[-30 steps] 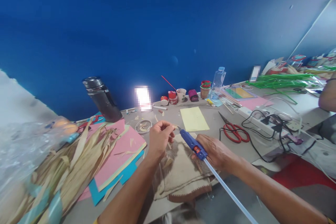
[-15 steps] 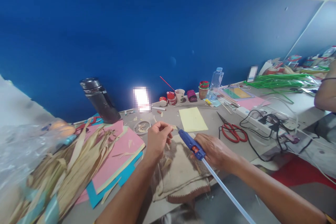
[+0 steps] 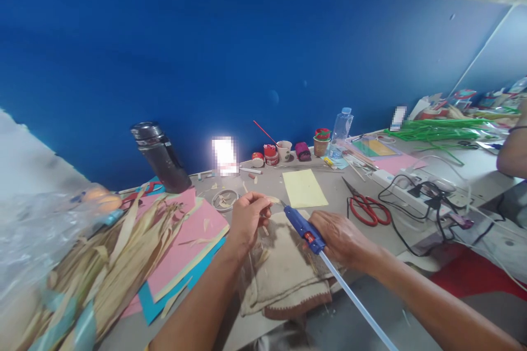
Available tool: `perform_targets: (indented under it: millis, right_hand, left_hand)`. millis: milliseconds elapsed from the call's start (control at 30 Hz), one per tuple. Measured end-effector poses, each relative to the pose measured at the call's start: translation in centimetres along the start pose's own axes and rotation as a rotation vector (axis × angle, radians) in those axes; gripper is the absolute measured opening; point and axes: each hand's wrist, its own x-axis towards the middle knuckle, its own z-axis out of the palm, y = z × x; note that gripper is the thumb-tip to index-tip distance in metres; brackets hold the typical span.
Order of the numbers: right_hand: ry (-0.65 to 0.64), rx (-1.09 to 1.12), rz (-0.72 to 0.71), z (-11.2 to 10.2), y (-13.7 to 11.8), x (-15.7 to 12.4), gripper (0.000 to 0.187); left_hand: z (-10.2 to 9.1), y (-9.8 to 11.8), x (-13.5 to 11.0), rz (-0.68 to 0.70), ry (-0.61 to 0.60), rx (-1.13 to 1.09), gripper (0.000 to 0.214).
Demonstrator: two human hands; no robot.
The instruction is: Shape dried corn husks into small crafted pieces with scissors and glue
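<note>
My left hand (image 3: 250, 217) pinches a small pale piece of dried husk (image 3: 272, 199) between thumb and fingertips. Wrapped in my right hand (image 3: 338, 235) is a blue glue gun (image 3: 303, 226), its nozzle pointing up and left, close to the husk piece. A long clear glue stick (image 3: 356, 300) runs out of the gun's back end. Whether nozzle and husk touch is too small to tell. Beneath both hands lies a folded beige cloth (image 3: 278, 279) with scraps on it. A tape ring (image 3: 224, 201) holding husk bits lies beyond my left hand.
Dried husks (image 3: 123, 252) lie on pink paper (image 3: 206, 219) at the left, beside a dark flask (image 3: 162, 159). Red-handled scissors (image 3: 368, 209) and a power strip (image 3: 407, 192) with tangled cables are at the right. Yellow paper (image 3: 304, 188), a paper cup (image 3: 284, 151) and a plastic bottle (image 3: 341, 131) stand behind.
The glue gun's nozzle has shifted slightly away from the husk piece, which shows more clearly now. My left hand keeps its pinch. The whole view has shifted a little.
</note>
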Motion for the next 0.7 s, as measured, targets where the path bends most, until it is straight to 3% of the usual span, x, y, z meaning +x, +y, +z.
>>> perform_targets:
  millis: [167,300,367,567,700]
  right_hand:
    - [-0.021,-0.104,0.143,-0.7,1.9,0.2,0.009]
    - [-0.050,-0.111,0.337,-0.7,4.6,2.0,0.030]
    - [-0.076,-0.096,0.375,-0.6,6.2,2.9,0.031]
    - [-0.198,-0.050,0.249,-0.3,10.8,4.6,0.028]
    - [-0.248,-0.050,0.208,-0.6,11.6,5.0,0.034]
  left_hand:
    - [-0.3,0.2,0.4,-0.017,-0.003,-0.006,0.026]
    - [-0.9,1.1,0.6,0.048,0.028,0.017,0.028]
    - [-1.5,2.0,0.7,0.087,0.071,0.021,0.028]
    - [-4.0,3.9,0.6,0.125,0.130,0.054,0.027]
    - [-5.4,3.9,0.7,0.110,0.118,0.078,0.027]
